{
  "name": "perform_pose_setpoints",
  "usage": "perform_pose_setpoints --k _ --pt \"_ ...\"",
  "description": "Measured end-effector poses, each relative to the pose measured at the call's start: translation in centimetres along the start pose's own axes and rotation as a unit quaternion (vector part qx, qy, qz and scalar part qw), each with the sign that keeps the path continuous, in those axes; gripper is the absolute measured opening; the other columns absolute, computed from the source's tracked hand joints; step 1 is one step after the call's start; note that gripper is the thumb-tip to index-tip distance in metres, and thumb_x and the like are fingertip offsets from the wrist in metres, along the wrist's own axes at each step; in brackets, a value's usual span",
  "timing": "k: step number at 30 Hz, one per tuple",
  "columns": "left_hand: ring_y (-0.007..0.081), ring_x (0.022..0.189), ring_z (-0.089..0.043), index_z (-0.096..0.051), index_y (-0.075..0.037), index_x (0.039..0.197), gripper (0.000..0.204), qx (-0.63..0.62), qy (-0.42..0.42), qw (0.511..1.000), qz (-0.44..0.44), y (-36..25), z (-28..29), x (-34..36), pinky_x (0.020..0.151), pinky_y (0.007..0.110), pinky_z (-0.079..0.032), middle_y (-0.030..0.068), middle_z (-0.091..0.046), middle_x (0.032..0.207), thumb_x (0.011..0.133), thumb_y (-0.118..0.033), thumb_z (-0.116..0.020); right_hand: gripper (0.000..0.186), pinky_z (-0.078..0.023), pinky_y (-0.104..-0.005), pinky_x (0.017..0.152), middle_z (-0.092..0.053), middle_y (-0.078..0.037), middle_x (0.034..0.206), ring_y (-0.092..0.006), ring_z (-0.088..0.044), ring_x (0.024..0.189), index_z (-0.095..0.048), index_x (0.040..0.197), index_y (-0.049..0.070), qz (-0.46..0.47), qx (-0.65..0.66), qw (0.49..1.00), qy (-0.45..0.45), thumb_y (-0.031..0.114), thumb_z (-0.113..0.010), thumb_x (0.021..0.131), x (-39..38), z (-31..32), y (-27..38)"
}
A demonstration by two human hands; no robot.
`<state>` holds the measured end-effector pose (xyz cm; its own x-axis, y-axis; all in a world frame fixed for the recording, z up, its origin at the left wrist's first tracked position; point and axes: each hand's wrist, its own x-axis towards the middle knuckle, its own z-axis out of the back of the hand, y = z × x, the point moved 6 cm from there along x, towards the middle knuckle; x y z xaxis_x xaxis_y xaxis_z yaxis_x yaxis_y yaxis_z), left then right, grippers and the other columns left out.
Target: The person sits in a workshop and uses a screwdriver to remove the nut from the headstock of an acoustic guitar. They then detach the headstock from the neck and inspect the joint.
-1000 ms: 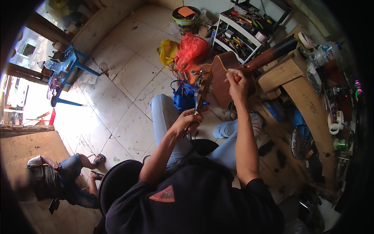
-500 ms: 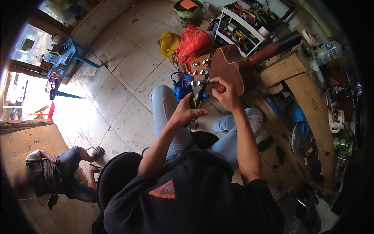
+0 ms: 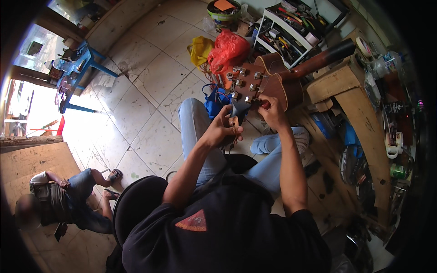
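A guitar headstock with several shiny metal tuning machines rises in front of me, its dark neck running down toward my lap. My left hand is closed around that neck just below the headstock. My right hand is closed on a small red-handled tool, held at the right edge of the headstock beside the lowest tuning machines. The tool's tip is too small to make out. Behind the headstock lies a second, brown guitar, its neck pointing to the upper right.
Red and yellow plastic bags lie beyond the headstock, with a blue bag nearer. A rack of tools stands at the back. A cluttered wooden bench borders my right. Another person sits at the lower left.
The headstock has turned and tilted, showing more of its tuner side. My left hand's grip on the neck has shifted, and my right hand has moved slightly right with the red-handled tool.
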<state>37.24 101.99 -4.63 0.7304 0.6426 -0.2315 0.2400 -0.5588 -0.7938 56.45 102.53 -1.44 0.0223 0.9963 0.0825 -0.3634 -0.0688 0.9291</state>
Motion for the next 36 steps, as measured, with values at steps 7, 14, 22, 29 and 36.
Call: perform_pose_setpoints --k 7,14,22,29,36 --pt "0.0194 0.069 -0.065 -0.025 -0.009 0.145 0.080 -0.030 0.031 0.999 -0.018 -0.2 -0.8 0.4 0.056 0.031 -0.055 0.0147 -0.063 0.110 0.082 0.012 -0.070 0.016 -0.047 -0.0311 0.061 -0.063 -0.008 0.066 -0.0134 -0.059 0.061 -0.067 0.095 -0.005 0.030 -0.054 0.991 -0.115 0.007 -0.068 0.084 -0.8 0.7 -0.1" --pt "0.0186 0.066 -0.062 -0.029 -0.008 0.138 0.068 -0.012 0.032 0.999 -0.001 -0.7 -1.1 0.3 0.055 0.031 -0.052 0.0107 -0.061 0.101 0.084 0.010 -0.067 0.016 -0.048 -0.0338 0.060 -0.062 -0.010 0.067 -0.0185 -0.061 0.060 -0.067 0.093 -0.003 0.033 -0.011 0.989 -0.141 0.008 -0.069 0.082 -0.4 -0.1 -2.7" --pt "0.0179 0.066 -0.061 -0.038 -0.006 0.126 0.056 -0.056 0.018 0.998 0.020 -0.5 -0.9 0.3 0.054 0.030 -0.050 0.0091 -0.059 0.097 0.079 0.012 -0.064 0.022 -0.051 -0.0432 0.066 -0.066 -0.015 0.076 -0.0331 -0.065 0.069 -0.068 0.102 0.001 0.017 -0.104 0.978 -0.179 0.009 -0.067 0.081 0.3 -0.1 -4.0" --pt "0.0155 0.061 -0.059 -0.044 -0.006 0.121 0.050 -0.068 0.050 0.996 0.007 -0.8 -1.4 0.0 0.050 0.030 -0.048 0.0080 -0.058 0.093 0.077 0.009 -0.062 0.018 -0.051 -0.0422 0.064 -0.067 -0.015 0.076 -0.0328 -0.065 0.067 -0.068 0.101 0.003 -0.077 -0.018 0.986 -0.148 0.009 -0.066 0.084 -0.3 -0.1 -3.9" --pt "0.0120 0.047 -0.050 -0.049 -0.001 0.105 0.033 -0.107 0.037 0.993 0.023 -1.3 -2.2 0.0 0.039 0.025 -0.038 0.0065 -0.055 0.079 0.073 0.002 -0.059 0.018 -0.051 -0.0469 0.062 -0.063 -0.022 0.072 -0.0424 -0.066 0.069 -0.065 0.100 0.002 0.111 -0.171 0.965 -0.166 0.005 -0.058 0.084 -0.8 -1.0 1.2"
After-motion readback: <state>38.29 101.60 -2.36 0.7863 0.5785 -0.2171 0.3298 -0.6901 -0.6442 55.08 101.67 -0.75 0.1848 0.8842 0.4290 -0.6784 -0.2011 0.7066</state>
